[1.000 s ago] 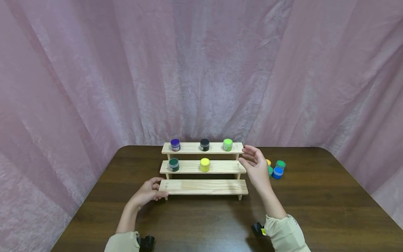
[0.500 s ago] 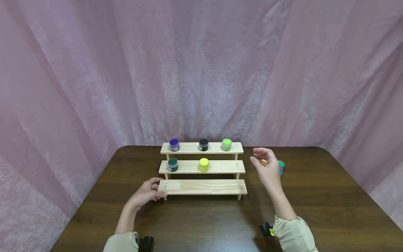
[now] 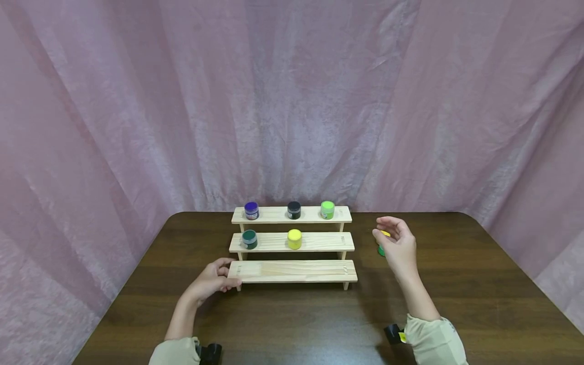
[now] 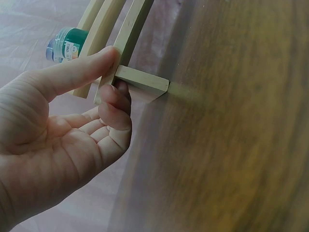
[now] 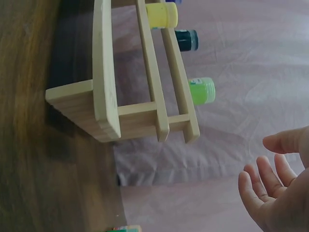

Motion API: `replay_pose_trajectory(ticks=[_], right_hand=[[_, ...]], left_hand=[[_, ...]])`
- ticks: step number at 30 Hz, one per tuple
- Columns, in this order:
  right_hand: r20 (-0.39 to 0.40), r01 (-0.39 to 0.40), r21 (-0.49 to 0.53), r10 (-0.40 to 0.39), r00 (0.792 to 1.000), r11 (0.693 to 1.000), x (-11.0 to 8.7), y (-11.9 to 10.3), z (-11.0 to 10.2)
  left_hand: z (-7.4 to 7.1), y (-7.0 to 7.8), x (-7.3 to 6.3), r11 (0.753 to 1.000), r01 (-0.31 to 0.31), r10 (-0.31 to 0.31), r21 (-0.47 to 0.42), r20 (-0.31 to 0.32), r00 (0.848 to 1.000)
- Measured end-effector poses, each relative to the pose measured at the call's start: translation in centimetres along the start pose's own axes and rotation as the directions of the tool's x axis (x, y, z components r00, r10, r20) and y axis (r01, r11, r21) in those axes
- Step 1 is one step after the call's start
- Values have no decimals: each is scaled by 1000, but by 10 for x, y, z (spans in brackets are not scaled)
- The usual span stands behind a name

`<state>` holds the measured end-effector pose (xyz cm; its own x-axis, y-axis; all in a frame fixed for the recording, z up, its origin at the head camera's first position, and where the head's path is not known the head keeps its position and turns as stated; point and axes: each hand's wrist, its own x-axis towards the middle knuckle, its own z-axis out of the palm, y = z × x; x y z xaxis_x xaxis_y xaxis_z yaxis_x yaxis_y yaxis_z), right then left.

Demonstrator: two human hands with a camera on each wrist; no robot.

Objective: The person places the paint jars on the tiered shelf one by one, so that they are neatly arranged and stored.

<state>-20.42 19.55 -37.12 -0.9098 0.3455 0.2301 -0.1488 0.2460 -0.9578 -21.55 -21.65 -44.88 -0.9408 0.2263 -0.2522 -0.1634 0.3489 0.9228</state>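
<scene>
My left hand [image 3: 211, 280] pinches the left end of a three-step wooden display rack [image 3: 296, 274] at its lowest step, thumb on top and fingers beneath, as the left wrist view confirms. Out to the right of the rack, my right hand [image 3: 400, 248] is held over some small paint jars, its fingers loosely bent and nothing between them. Past it show a yellow-orange lid [image 3: 386, 233] and part of a green jar [image 3: 381, 251]; the hand hides the others. In the right wrist view the right hand [image 5: 277, 188] is apart from everything.
Along the top step stand purple [image 3: 251, 211], black [image 3: 294, 210] and light green [image 3: 327, 210] paint jars. The middle step bears a dark green jar [image 3: 249, 239] and a yellow jar [image 3: 294, 239]. A pink curtain [image 3: 292, 101] hangs behind the brown table [image 3: 292, 324].
My right hand has moved right, from beside the rack's right end to over the loose jars, and now covers the blue one. My left hand keeps its grip on the rack.
</scene>
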Motion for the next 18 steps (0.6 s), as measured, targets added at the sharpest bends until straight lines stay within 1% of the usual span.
replay_pose_trajectory(ticks=[5, 11, 18], right_hand=[[-3, -25, 0, 25, 1000, 1000, 1, 3, -4], [-54, -10, 49, 13, 998, 999, 4, 8, -8], [-78, -13, 15, 14, 997, 1000, 9, 15, -10]], left_hand=[[0, 1, -1, 1000, 0, 0, 8, -4, 1000], [1, 3, 0, 1000, -2, 2, 4, 1, 1000], [0, 2, 0, 1000, 12, -12, 4, -12, 1000]])
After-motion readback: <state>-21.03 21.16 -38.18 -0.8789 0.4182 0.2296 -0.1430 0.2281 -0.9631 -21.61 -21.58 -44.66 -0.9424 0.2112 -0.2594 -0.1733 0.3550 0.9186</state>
